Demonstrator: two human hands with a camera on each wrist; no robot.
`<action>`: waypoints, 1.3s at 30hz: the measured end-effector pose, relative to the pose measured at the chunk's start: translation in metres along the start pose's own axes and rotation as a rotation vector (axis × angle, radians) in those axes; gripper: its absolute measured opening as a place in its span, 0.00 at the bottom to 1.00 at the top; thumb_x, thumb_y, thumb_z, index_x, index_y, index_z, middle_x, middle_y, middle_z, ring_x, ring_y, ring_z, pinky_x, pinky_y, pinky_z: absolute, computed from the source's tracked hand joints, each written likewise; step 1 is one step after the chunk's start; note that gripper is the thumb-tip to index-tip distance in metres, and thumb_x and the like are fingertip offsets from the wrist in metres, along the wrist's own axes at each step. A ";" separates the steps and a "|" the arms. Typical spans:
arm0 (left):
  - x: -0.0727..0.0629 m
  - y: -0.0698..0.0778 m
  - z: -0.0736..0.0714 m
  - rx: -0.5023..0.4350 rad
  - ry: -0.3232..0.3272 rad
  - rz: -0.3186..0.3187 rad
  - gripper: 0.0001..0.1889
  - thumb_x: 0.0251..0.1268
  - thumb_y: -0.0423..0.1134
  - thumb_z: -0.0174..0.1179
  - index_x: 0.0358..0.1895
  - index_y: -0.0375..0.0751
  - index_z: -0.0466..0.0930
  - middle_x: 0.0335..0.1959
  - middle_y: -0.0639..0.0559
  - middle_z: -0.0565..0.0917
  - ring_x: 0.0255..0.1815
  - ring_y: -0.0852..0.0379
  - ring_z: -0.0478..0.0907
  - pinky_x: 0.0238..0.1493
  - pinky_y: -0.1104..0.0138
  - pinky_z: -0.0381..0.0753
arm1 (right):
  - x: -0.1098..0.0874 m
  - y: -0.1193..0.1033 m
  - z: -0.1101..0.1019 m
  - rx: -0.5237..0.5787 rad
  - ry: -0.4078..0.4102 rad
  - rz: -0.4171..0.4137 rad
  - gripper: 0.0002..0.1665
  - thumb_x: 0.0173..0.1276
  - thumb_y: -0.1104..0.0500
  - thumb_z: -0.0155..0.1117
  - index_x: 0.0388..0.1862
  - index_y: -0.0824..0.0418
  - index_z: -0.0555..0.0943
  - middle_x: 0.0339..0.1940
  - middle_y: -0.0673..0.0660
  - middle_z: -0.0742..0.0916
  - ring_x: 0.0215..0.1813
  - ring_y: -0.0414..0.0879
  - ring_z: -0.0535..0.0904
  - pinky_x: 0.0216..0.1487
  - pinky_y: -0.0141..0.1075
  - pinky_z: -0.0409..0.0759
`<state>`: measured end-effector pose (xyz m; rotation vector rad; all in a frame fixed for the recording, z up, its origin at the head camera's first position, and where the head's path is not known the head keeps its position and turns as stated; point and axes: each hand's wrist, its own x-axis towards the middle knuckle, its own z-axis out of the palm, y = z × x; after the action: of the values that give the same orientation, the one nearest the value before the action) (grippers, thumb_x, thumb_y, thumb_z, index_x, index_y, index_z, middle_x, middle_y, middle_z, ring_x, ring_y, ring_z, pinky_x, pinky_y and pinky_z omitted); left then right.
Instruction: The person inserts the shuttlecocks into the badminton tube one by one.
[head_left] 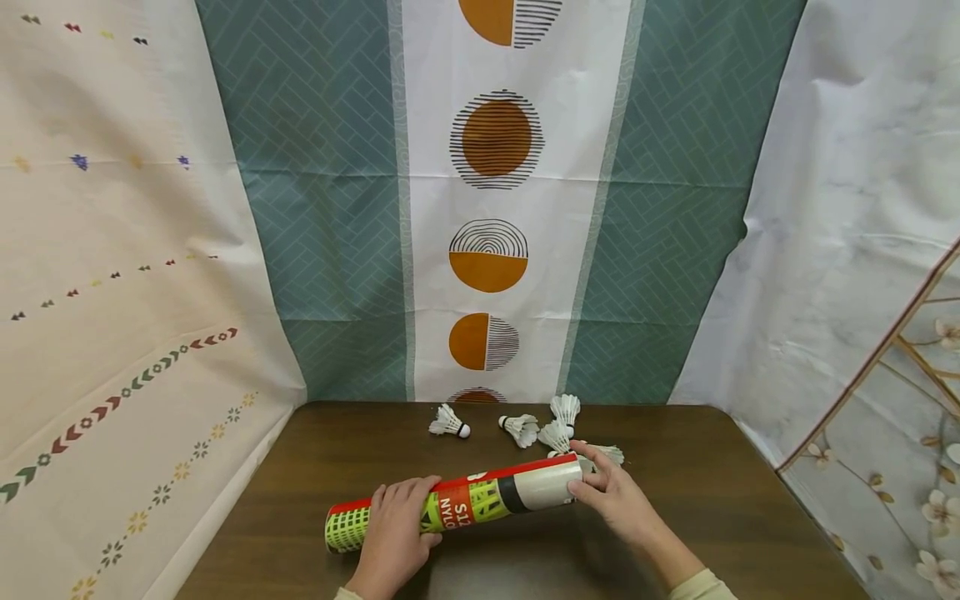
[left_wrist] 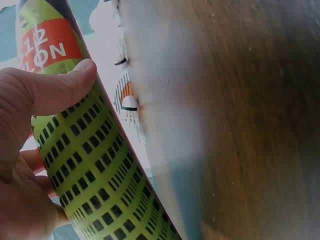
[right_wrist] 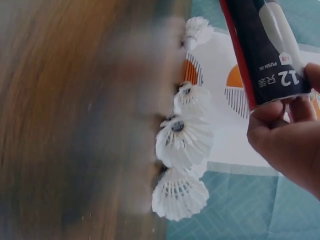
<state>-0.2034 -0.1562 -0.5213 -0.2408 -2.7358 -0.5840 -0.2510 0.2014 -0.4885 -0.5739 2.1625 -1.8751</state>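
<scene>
A shuttlecock tube [head_left: 457, 504], printed yellow-green, red, black and white, is held above the table, tilted with its right end higher. My left hand [head_left: 396, 529] grips it left of the middle; the thumb lies across the green part in the left wrist view. At the right end my right hand [head_left: 617, 500] pinches the rim with thumb and fingers. Whether a cap sits there cannot be made out. Just beyond that end lie white shuttlecocks [head_left: 556, 437], one partly hidden behind the right hand. The right wrist view shows several shuttlecocks [right_wrist: 184, 140] beside the tube.
The brown wooden table [head_left: 300, 475] carries another shuttlecock [head_left: 450, 422] near its back edge, and one more shuttlecock [head_left: 519, 429] right of it. A patterned cloth [head_left: 330, 208] hangs directly behind the table, with pale fabric [head_left: 825, 250] at the right side.
</scene>
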 end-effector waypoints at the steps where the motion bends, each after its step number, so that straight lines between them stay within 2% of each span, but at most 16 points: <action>1: 0.001 -0.001 0.000 0.002 0.004 -0.001 0.44 0.39 0.39 0.90 0.66 0.49 0.80 0.59 0.45 0.87 0.62 0.38 0.82 0.70 0.29 0.70 | 0.000 0.000 0.000 0.006 -0.018 -0.005 0.46 0.81 0.61 0.63 0.87 0.67 0.49 0.58 0.69 0.89 0.54 0.37 0.87 0.58 0.29 0.82; 4: 0.002 -0.002 0.001 0.012 0.019 -0.001 0.44 0.38 0.40 0.90 0.66 0.50 0.81 0.59 0.45 0.87 0.62 0.38 0.82 0.70 0.29 0.70 | 0.001 -0.001 -0.001 0.024 -0.055 -0.015 0.45 0.82 0.62 0.62 0.87 0.66 0.50 0.56 0.65 0.90 0.54 0.39 0.87 0.60 0.30 0.82; 8: 0.003 -0.003 0.001 0.021 0.013 0.005 0.44 0.39 0.40 0.90 0.66 0.50 0.81 0.60 0.45 0.87 0.63 0.38 0.82 0.71 0.29 0.70 | 0.000 0.000 -0.002 0.033 -0.061 -0.013 0.44 0.82 0.61 0.62 0.87 0.66 0.50 0.56 0.63 0.91 0.55 0.38 0.87 0.60 0.30 0.82; 17: 0.007 -0.002 0.002 0.048 0.002 0.022 0.44 0.39 0.41 0.90 0.67 0.51 0.80 0.60 0.46 0.86 0.63 0.39 0.81 0.71 0.30 0.70 | -0.001 0.002 -0.004 0.081 -0.085 -0.043 0.43 0.83 0.63 0.59 0.86 0.70 0.49 0.62 0.77 0.85 0.56 0.38 0.86 0.59 0.31 0.84; 21: 0.009 -0.002 0.002 0.052 -0.004 0.016 0.44 0.40 0.41 0.90 0.67 0.51 0.80 0.60 0.47 0.86 0.63 0.39 0.81 0.71 0.30 0.70 | 0.000 0.002 -0.010 0.040 -0.074 -0.026 0.42 0.83 0.61 0.60 0.86 0.70 0.51 0.62 0.73 0.87 0.57 0.37 0.87 0.59 0.30 0.83; 25: 0.010 -0.006 0.000 0.063 0.012 0.001 0.45 0.39 0.41 0.90 0.67 0.51 0.80 0.60 0.47 0.86 0.64 0.39 0.81 0.72 0.30 0.70 | 0.003 0.004 -0.027 -0.022 0.025 0.009 0.41 0.83 0.58 0.61 0.86 0.66 0.56 0.58 0.59 0.92 0.55 0.34 0.86 0.58 0.29 0.82; 29: 0.013 -0.009 -0.006 0.058 0.031 -0.029 0.45 0.39 0.40 0.90 0.68 0.51 0.80 0.61 0.46 0.86 0.64 0.38 0.81 0.72 0.30 0.68 | 0.008 0.011 -0.049 -0.026 0.230 0.108 0.37 0.83 0.56 0.61 0.84 0.60 0.61 0.48 0.47 0.94 0.46 0.37 0.83 0.50 0.33 0.80; 32: 0.014 -0.010 -0.009 0.056 0.035 -0.066 0.45 0.40 0.40 0.90 0.68 0.50 0.79 0.62 0.45 0.86 0.65 0.38 0.80 0.73 0.29 0.67 | 0.008 0.021 -0.063 -0.052 0.368 0.193 0.35 0.84 0.53 0.60 0.83 0.61 0.64 0.45 0.45 0.93 0.43 0.37 0.80 0.48 0.33 0.80; 35: 0.016 -0.012 -0.011 0.061 0.040 -0.099 0.46 0.40 0.39 0.90 0.69 0.50 0.79 0.62 0.44 0.85 0.66 0.38 0.79 0.74 0.29 0.66 | 0.008 0.033 -0.072 -0.092 0.408 0.253 0.34 0.85 0.55 0.59 0.82 0.65 0.64 0.45 0.48 0.92 0.41 0.37 0.80 0.45 0.33 0.80; 39: 0.018 -0.012 -0.011 0.062 0.048 -0.112 0.47 0.39 0.39 0.90 0.69 0.50 0.78 0.63 0.44 0.85 0.67 0.38 0.78 0.74 0.29 0.65 | 0.010 0.046 -0.073 -0.147 0.372 0.280 0.34 0.84 0.58 0.58 0.82 0.69 0.63 0.45 0.54 0.92 0.39 0.42 0.80 0.41 0.35 0.78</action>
<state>-0.2197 -0.1701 -0.5103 -0.0578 -2.7288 -0.5264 -0.2969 0.2673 -0.5207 0.0666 2.4671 -1.7900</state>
